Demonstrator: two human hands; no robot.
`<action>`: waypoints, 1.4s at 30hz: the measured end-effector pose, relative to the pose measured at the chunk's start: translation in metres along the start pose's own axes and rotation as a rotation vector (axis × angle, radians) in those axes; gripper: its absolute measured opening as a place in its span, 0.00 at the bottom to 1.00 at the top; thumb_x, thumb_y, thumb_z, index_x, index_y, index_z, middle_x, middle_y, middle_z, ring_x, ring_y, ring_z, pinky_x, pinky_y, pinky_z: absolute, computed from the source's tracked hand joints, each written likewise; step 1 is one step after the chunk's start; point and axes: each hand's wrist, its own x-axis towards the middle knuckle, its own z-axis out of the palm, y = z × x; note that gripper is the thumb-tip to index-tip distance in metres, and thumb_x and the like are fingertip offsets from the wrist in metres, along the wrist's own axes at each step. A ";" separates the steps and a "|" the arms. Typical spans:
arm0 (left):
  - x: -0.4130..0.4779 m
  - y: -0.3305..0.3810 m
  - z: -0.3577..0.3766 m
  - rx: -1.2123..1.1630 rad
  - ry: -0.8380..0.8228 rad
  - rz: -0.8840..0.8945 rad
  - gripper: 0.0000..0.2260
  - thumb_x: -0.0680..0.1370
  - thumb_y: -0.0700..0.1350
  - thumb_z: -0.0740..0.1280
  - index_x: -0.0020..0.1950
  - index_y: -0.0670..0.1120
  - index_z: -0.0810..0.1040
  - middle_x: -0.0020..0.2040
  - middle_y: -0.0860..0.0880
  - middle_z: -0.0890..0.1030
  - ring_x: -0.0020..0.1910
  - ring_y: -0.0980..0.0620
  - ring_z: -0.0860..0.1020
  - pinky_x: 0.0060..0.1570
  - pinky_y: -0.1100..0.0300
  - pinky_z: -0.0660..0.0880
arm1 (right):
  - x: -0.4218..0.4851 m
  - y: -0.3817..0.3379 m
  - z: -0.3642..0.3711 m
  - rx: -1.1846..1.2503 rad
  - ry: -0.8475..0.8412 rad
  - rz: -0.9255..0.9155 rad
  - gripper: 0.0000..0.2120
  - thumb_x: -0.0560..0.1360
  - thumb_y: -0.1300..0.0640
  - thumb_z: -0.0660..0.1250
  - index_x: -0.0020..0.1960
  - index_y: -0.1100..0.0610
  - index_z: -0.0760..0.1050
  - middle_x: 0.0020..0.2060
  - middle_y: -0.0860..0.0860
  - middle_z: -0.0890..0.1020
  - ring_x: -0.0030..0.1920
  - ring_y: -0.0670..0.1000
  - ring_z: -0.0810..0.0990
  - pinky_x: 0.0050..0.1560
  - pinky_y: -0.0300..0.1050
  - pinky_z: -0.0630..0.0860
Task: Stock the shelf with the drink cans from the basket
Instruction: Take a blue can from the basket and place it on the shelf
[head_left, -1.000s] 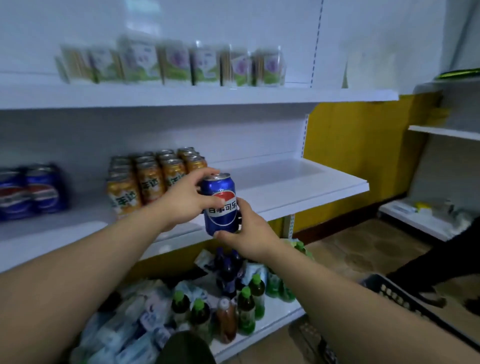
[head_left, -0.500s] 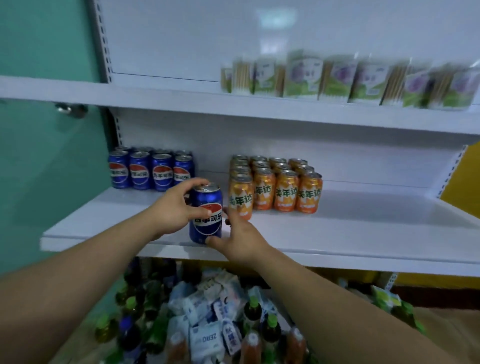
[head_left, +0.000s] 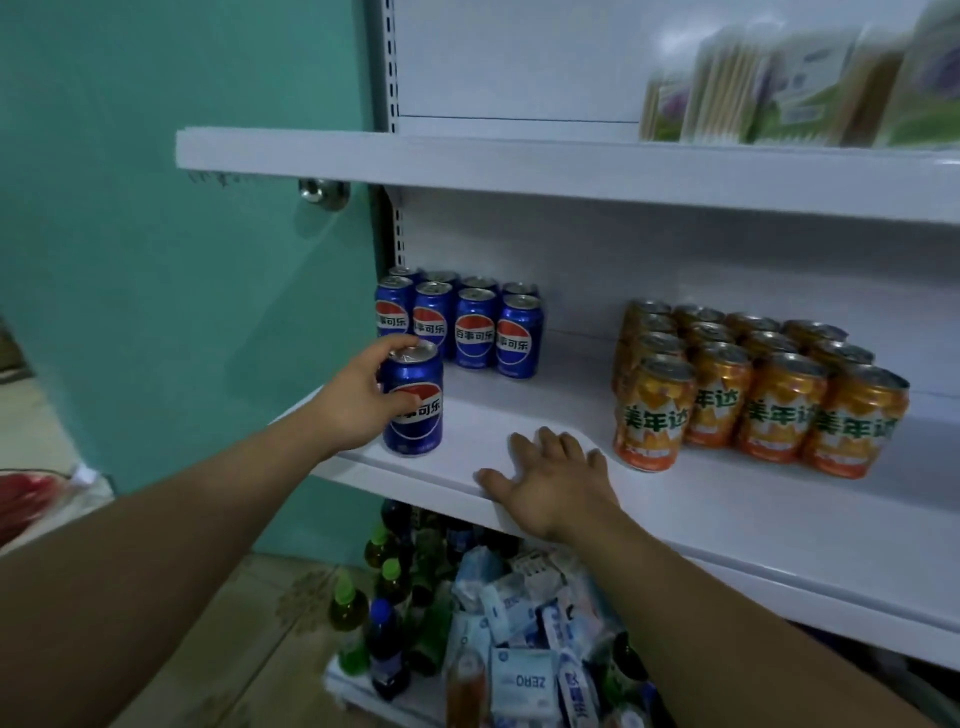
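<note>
Blue cola can (head_left: 413, 400) stands upright at the front left corner of the middle shelf (head_left: 727, 509), base looks down on the shelf surface. Left hand (head_left: 358, 402) grips it from the left side: fingers curl over the top rim, thumb across the front label.

Just behind it, a block of matching blue cans (head_left: 475, 327), two rows deep, four across, against the shelf's left end. Held can is in front of that block's left side, near it, contact unclear.

Right hand (head_left: 553, 478) lies flat and open on the shelf's front edge, fingers spread and straight, holding nothing, between the held can and the orange cans (head_left: 753, 395). Orange cans are packed in rows to the right, well apart from the blue ones.

Upper shelf (head_left: 519, 166) carries blurred green-and-white boxes (head_left: 779, 88) at its right.

Below: green-capped bottles (head_left: 384, 623) and pale blue packets (head_left: 524, 670) piled on the bottom shelf.

Teal door (head_left: 182, 260) with a metal knob (head_left: 322, 192) to the left.
</note>
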 end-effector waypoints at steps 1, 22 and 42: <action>0.002 -0.005 -0.002 0.024 0.018 0.006 0.26 0.73 0.34 0.70 0.65 0.54 0.69 0.60 0.50 0.73 0.57 0.51 0.74 0.56 0.54 0.72 | 0.000 0.000 0.001 -0.008 0.009 0.000 0.38 0.74 0.28 0.44 0.78 0.46 0.49 0.79 0.53 0.48 0.77 0.56 0.47 0.73 0.63 0.46; 0.079 -0.049 -0.005 -0.069 0.291 -0.119 0.31 0.75 0.31 0.67 0.75 0.44 0.58 0.62 0.49 0.71 0.61 0.49 0.72 0.56 0.59 0.68 | -0.005 -0.004 0.000 0.021 0.034 0.006 0.35 0.75 0.30 0.45 0.78 0.45 0.49 0.78 0.50 0.50 0.76 0.53 0.48 0.74 0.58 0.46; 0.125 -0.066 0.003 -0.052 0.419 -0.291 0.17 0.77 0.35 0.65 0.66 0.40 0.69 0.61 0.41 0.76 0.58 0.45 0.74 0.52 0.57 0.68 | -0.002 -0.003 0.002 0.043 0.028 0.012 0.36 0.75 0.29 0.45 0.77 0.44 0.48 0.78 0.48 0.47 0.76 0.53 0.45 0.75 0.59 0.43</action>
